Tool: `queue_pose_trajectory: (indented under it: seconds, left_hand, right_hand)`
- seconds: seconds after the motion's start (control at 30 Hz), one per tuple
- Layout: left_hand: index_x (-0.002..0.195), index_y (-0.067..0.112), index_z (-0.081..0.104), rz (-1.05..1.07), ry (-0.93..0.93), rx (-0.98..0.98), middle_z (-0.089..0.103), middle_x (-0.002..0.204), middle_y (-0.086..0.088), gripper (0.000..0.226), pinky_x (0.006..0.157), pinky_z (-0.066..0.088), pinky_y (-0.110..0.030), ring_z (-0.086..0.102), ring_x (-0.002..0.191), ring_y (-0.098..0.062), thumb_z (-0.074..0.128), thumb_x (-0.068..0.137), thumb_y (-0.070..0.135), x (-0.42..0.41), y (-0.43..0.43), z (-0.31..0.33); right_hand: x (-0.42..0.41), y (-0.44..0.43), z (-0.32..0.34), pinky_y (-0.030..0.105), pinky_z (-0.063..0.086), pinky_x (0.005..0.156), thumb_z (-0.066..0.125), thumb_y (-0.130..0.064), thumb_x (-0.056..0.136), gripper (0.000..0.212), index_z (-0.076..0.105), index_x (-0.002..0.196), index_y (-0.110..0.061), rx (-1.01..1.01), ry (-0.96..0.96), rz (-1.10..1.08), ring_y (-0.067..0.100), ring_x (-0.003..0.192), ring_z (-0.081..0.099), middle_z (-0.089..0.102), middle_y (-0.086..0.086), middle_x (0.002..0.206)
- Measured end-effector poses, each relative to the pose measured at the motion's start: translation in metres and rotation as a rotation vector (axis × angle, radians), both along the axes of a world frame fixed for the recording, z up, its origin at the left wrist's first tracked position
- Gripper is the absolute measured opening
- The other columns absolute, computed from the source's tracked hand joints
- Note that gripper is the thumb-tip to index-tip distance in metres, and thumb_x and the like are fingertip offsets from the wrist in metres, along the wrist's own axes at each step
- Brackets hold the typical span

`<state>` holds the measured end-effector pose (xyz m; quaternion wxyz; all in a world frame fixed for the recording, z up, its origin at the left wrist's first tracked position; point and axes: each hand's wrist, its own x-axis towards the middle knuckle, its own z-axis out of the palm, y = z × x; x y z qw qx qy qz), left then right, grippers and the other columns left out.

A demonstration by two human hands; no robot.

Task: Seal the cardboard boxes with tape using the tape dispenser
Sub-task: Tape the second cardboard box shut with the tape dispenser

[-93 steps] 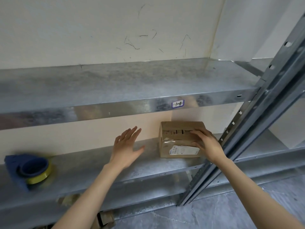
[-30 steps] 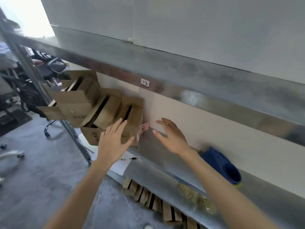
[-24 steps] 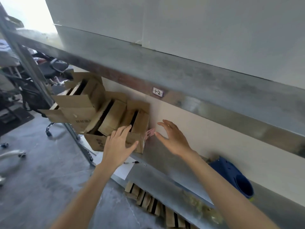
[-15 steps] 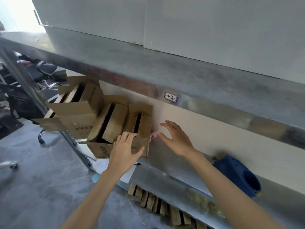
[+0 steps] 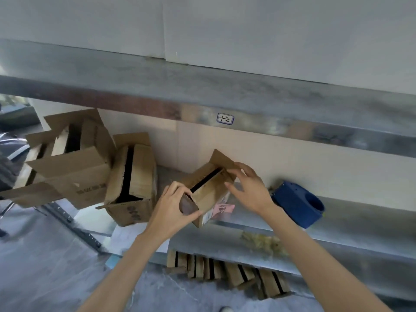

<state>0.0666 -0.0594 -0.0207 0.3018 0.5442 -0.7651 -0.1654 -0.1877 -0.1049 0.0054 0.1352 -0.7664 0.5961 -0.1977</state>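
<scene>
A small open cardboard box [image 5: 207, 192] sits tilted on the metal shelf [image 5: 349, 224], its flaps ajar with a dark gap between them. My left hand [image 5: 177, 210] grips its near end flap, fingers curled over the edge. My right hand [image 5: 249, 188] touches the far flap and right side with spread fingers. The blue tape dispenser [image 5: 297, 203] lies on the shelf just right of my right wrist. Two more open boxes stand to the left, a middle one [image 5: 132, 179] and a larger one [image 5: 69, 158].
An upper shelf [image 5: 202, 95] with a small label [image 5: 225, 118] overhangs the work area. A pink slip [image 5: 222, 208] lies under the small box. Flattened cardboard [image 5: 227, 271] is stacked on the floor below. A slanted metal upright [image 5: 74, 226] stands at the left.
I have pulled the small box out of the group and rightwards along the shelf. My left hand now grips its near flap, and my right hand has come onto its far side.
</scene>
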Motion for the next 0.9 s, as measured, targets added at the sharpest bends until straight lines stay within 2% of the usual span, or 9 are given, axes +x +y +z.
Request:
queue_pose_trajectory:
  seconds: [0.1,0.27,0.37,0.47,0.53,0.6,0.7,0.77,0.9]
  left_hand:
    - [0.099,0.024,0.058,-0.053,0.02,0.009,0.045,0.106,0.012,0.039,0.083,0.038,-0.022,0.045,0.104,-0.007,0.083,0.074,0.039,-0.009,-0.008,0.001]
    - [0.106,0.027,0.06,-0.196,0.06,0.085,0.043,0.111,0.014,0.035,0.084,0.039,-0.016,0.049,0.104,-0.001,0.08,0.078,0.027,-0.029,-0.021,0.003]
    - [0.107,0.028,0.061,-0.227,0.104,0.115,0.045,0.115,0.014,0.037,0.089,0.036,-0.013,0.05,0.109,-0.001,0.08,0.076,0.02,-0.04,-0.032,0.001]
    - [0.107,0.025,0.064,-0.226,0.105,0.13,0.049,0.122,0.009,0.038,0.093,0.03,-0.005,0.048,0.113,-0.001,0.079,0.074,0.013,-0.051,-0.043,0.001]
    - [0.106,0.024,0.064,-0.225,0.1,0.12,0.048,0.128,0.006,0.039,0.095,0.026,-0.002,0.044,0.117,0.0,0.077,0.073,0.009,-0.058,-0.048,0.001]
    - [0.106,0.026,0.063,-0.224,0.093,0.12,0.046,0.134,0.007,0.038,0.099,0.028,-0.007,0.044,0.123,-0.001,0.075,0.074,0.009,-0.065,-0.05,0.001]
    - [0.108,0.027,0.062,-0.207,0.086,0.113,0.043,0.139,0.011,0.036,0.102,0.037,-0.024,0.046,0.126,-0.003,0.074,0.077,0.014,-0.075,-0.05,0.001]
    - [0.11,0.026,0.062,-0.187,0.096,0.114,0.042,0.139,0.013,0.034,0.102,0.04,-0.028,0.046,0.125,-0.003,0.075,0.08,0.018,-0.08,-0.049,0.001]
    - [0.109,0.024,0.065,-0.109,0.148,0.139,0.043,0.138,0.017,0.023,0.099,0.043,-0.033,0.048,0.123,-0.001,0.07,0.088,0.033,-0.09,-0.048,0.003]
  right_hand:
    - [-0.018,0.01,0.004,0.038,0.04,0.108,0.058,-0.037,0.097,0.041,0.057,0.134,-0.02,-0.037,0.043,-0.06,0.024,0.142,0.034,0.036,0.004,0.155]
    - [-0.047,0.02,0.01,0.037,0.053,0.083,0.058,-0.033,0.097,0.039,0.055,0.134,-0.023,0.044,0.006,-0.117,0.022,0.127,0.051,0.029,-0.002,0.155]
    - [-0.063,0.027,0.008,0.04,0.054,0.084,0.061,-0.031,0.095,0.038,0.057,0.132,-0.021,0.035,-0.014,-0.131,0.021,0.12,0.055,0.03,-0.003,0.154]
    - [-0.077,0.033,0.007,0.031,0.05,0.083,0.063,-0.028,0.094,0.037,0.061,0.129,-0.018,-0.005,-0.014,-0.135,0.022,0.113,0.059,0.034,-0.003,0.152]
    - [-0.085,0.035,0.005,0.031,0.049,0.087,0.064,-0.029,0.094,0.037,0.062,0.128,-0.018,-0.014,0.007,-0.129,0.022,0.117,0.057,0.037,-0.002,0.151]
    - [-0.09,0.036,0.001,0.036,0.051,0.092,0.064,-0.031,0.093,0.037,0.063,0.128,-0.018,-0.01,0.032,-0.116,0.021,0.122,0.054,0.04,-0.004,0.149]
    - [-0.092,0.036,-0.004,0.036,0.051,0.091,0.063,-0.032,0.094,0.037,0.064,0.127,-0.017,0.004,0.044,-0.118,0.02,0.122,0.05,0.043,-0.006,0.144]
    - [-0.092,0.035,-0.005,0.035,0.05,0.09,0.064,-0.031,0.093,0.035,0.065,0.125,-0.017,0.001,0.032,-0.113,0.02,0.121,0.049,0.045,-0.006,0.14]
    - [-0.095,0.031,-0.003,0.033,0.05,0.086,0.065,-0.032,0.092,0.018,0.066,0.104,-0.018,0.01,-0.062,-0.103,0.014,0.113,0.052,0.049,-0.009,0.129]
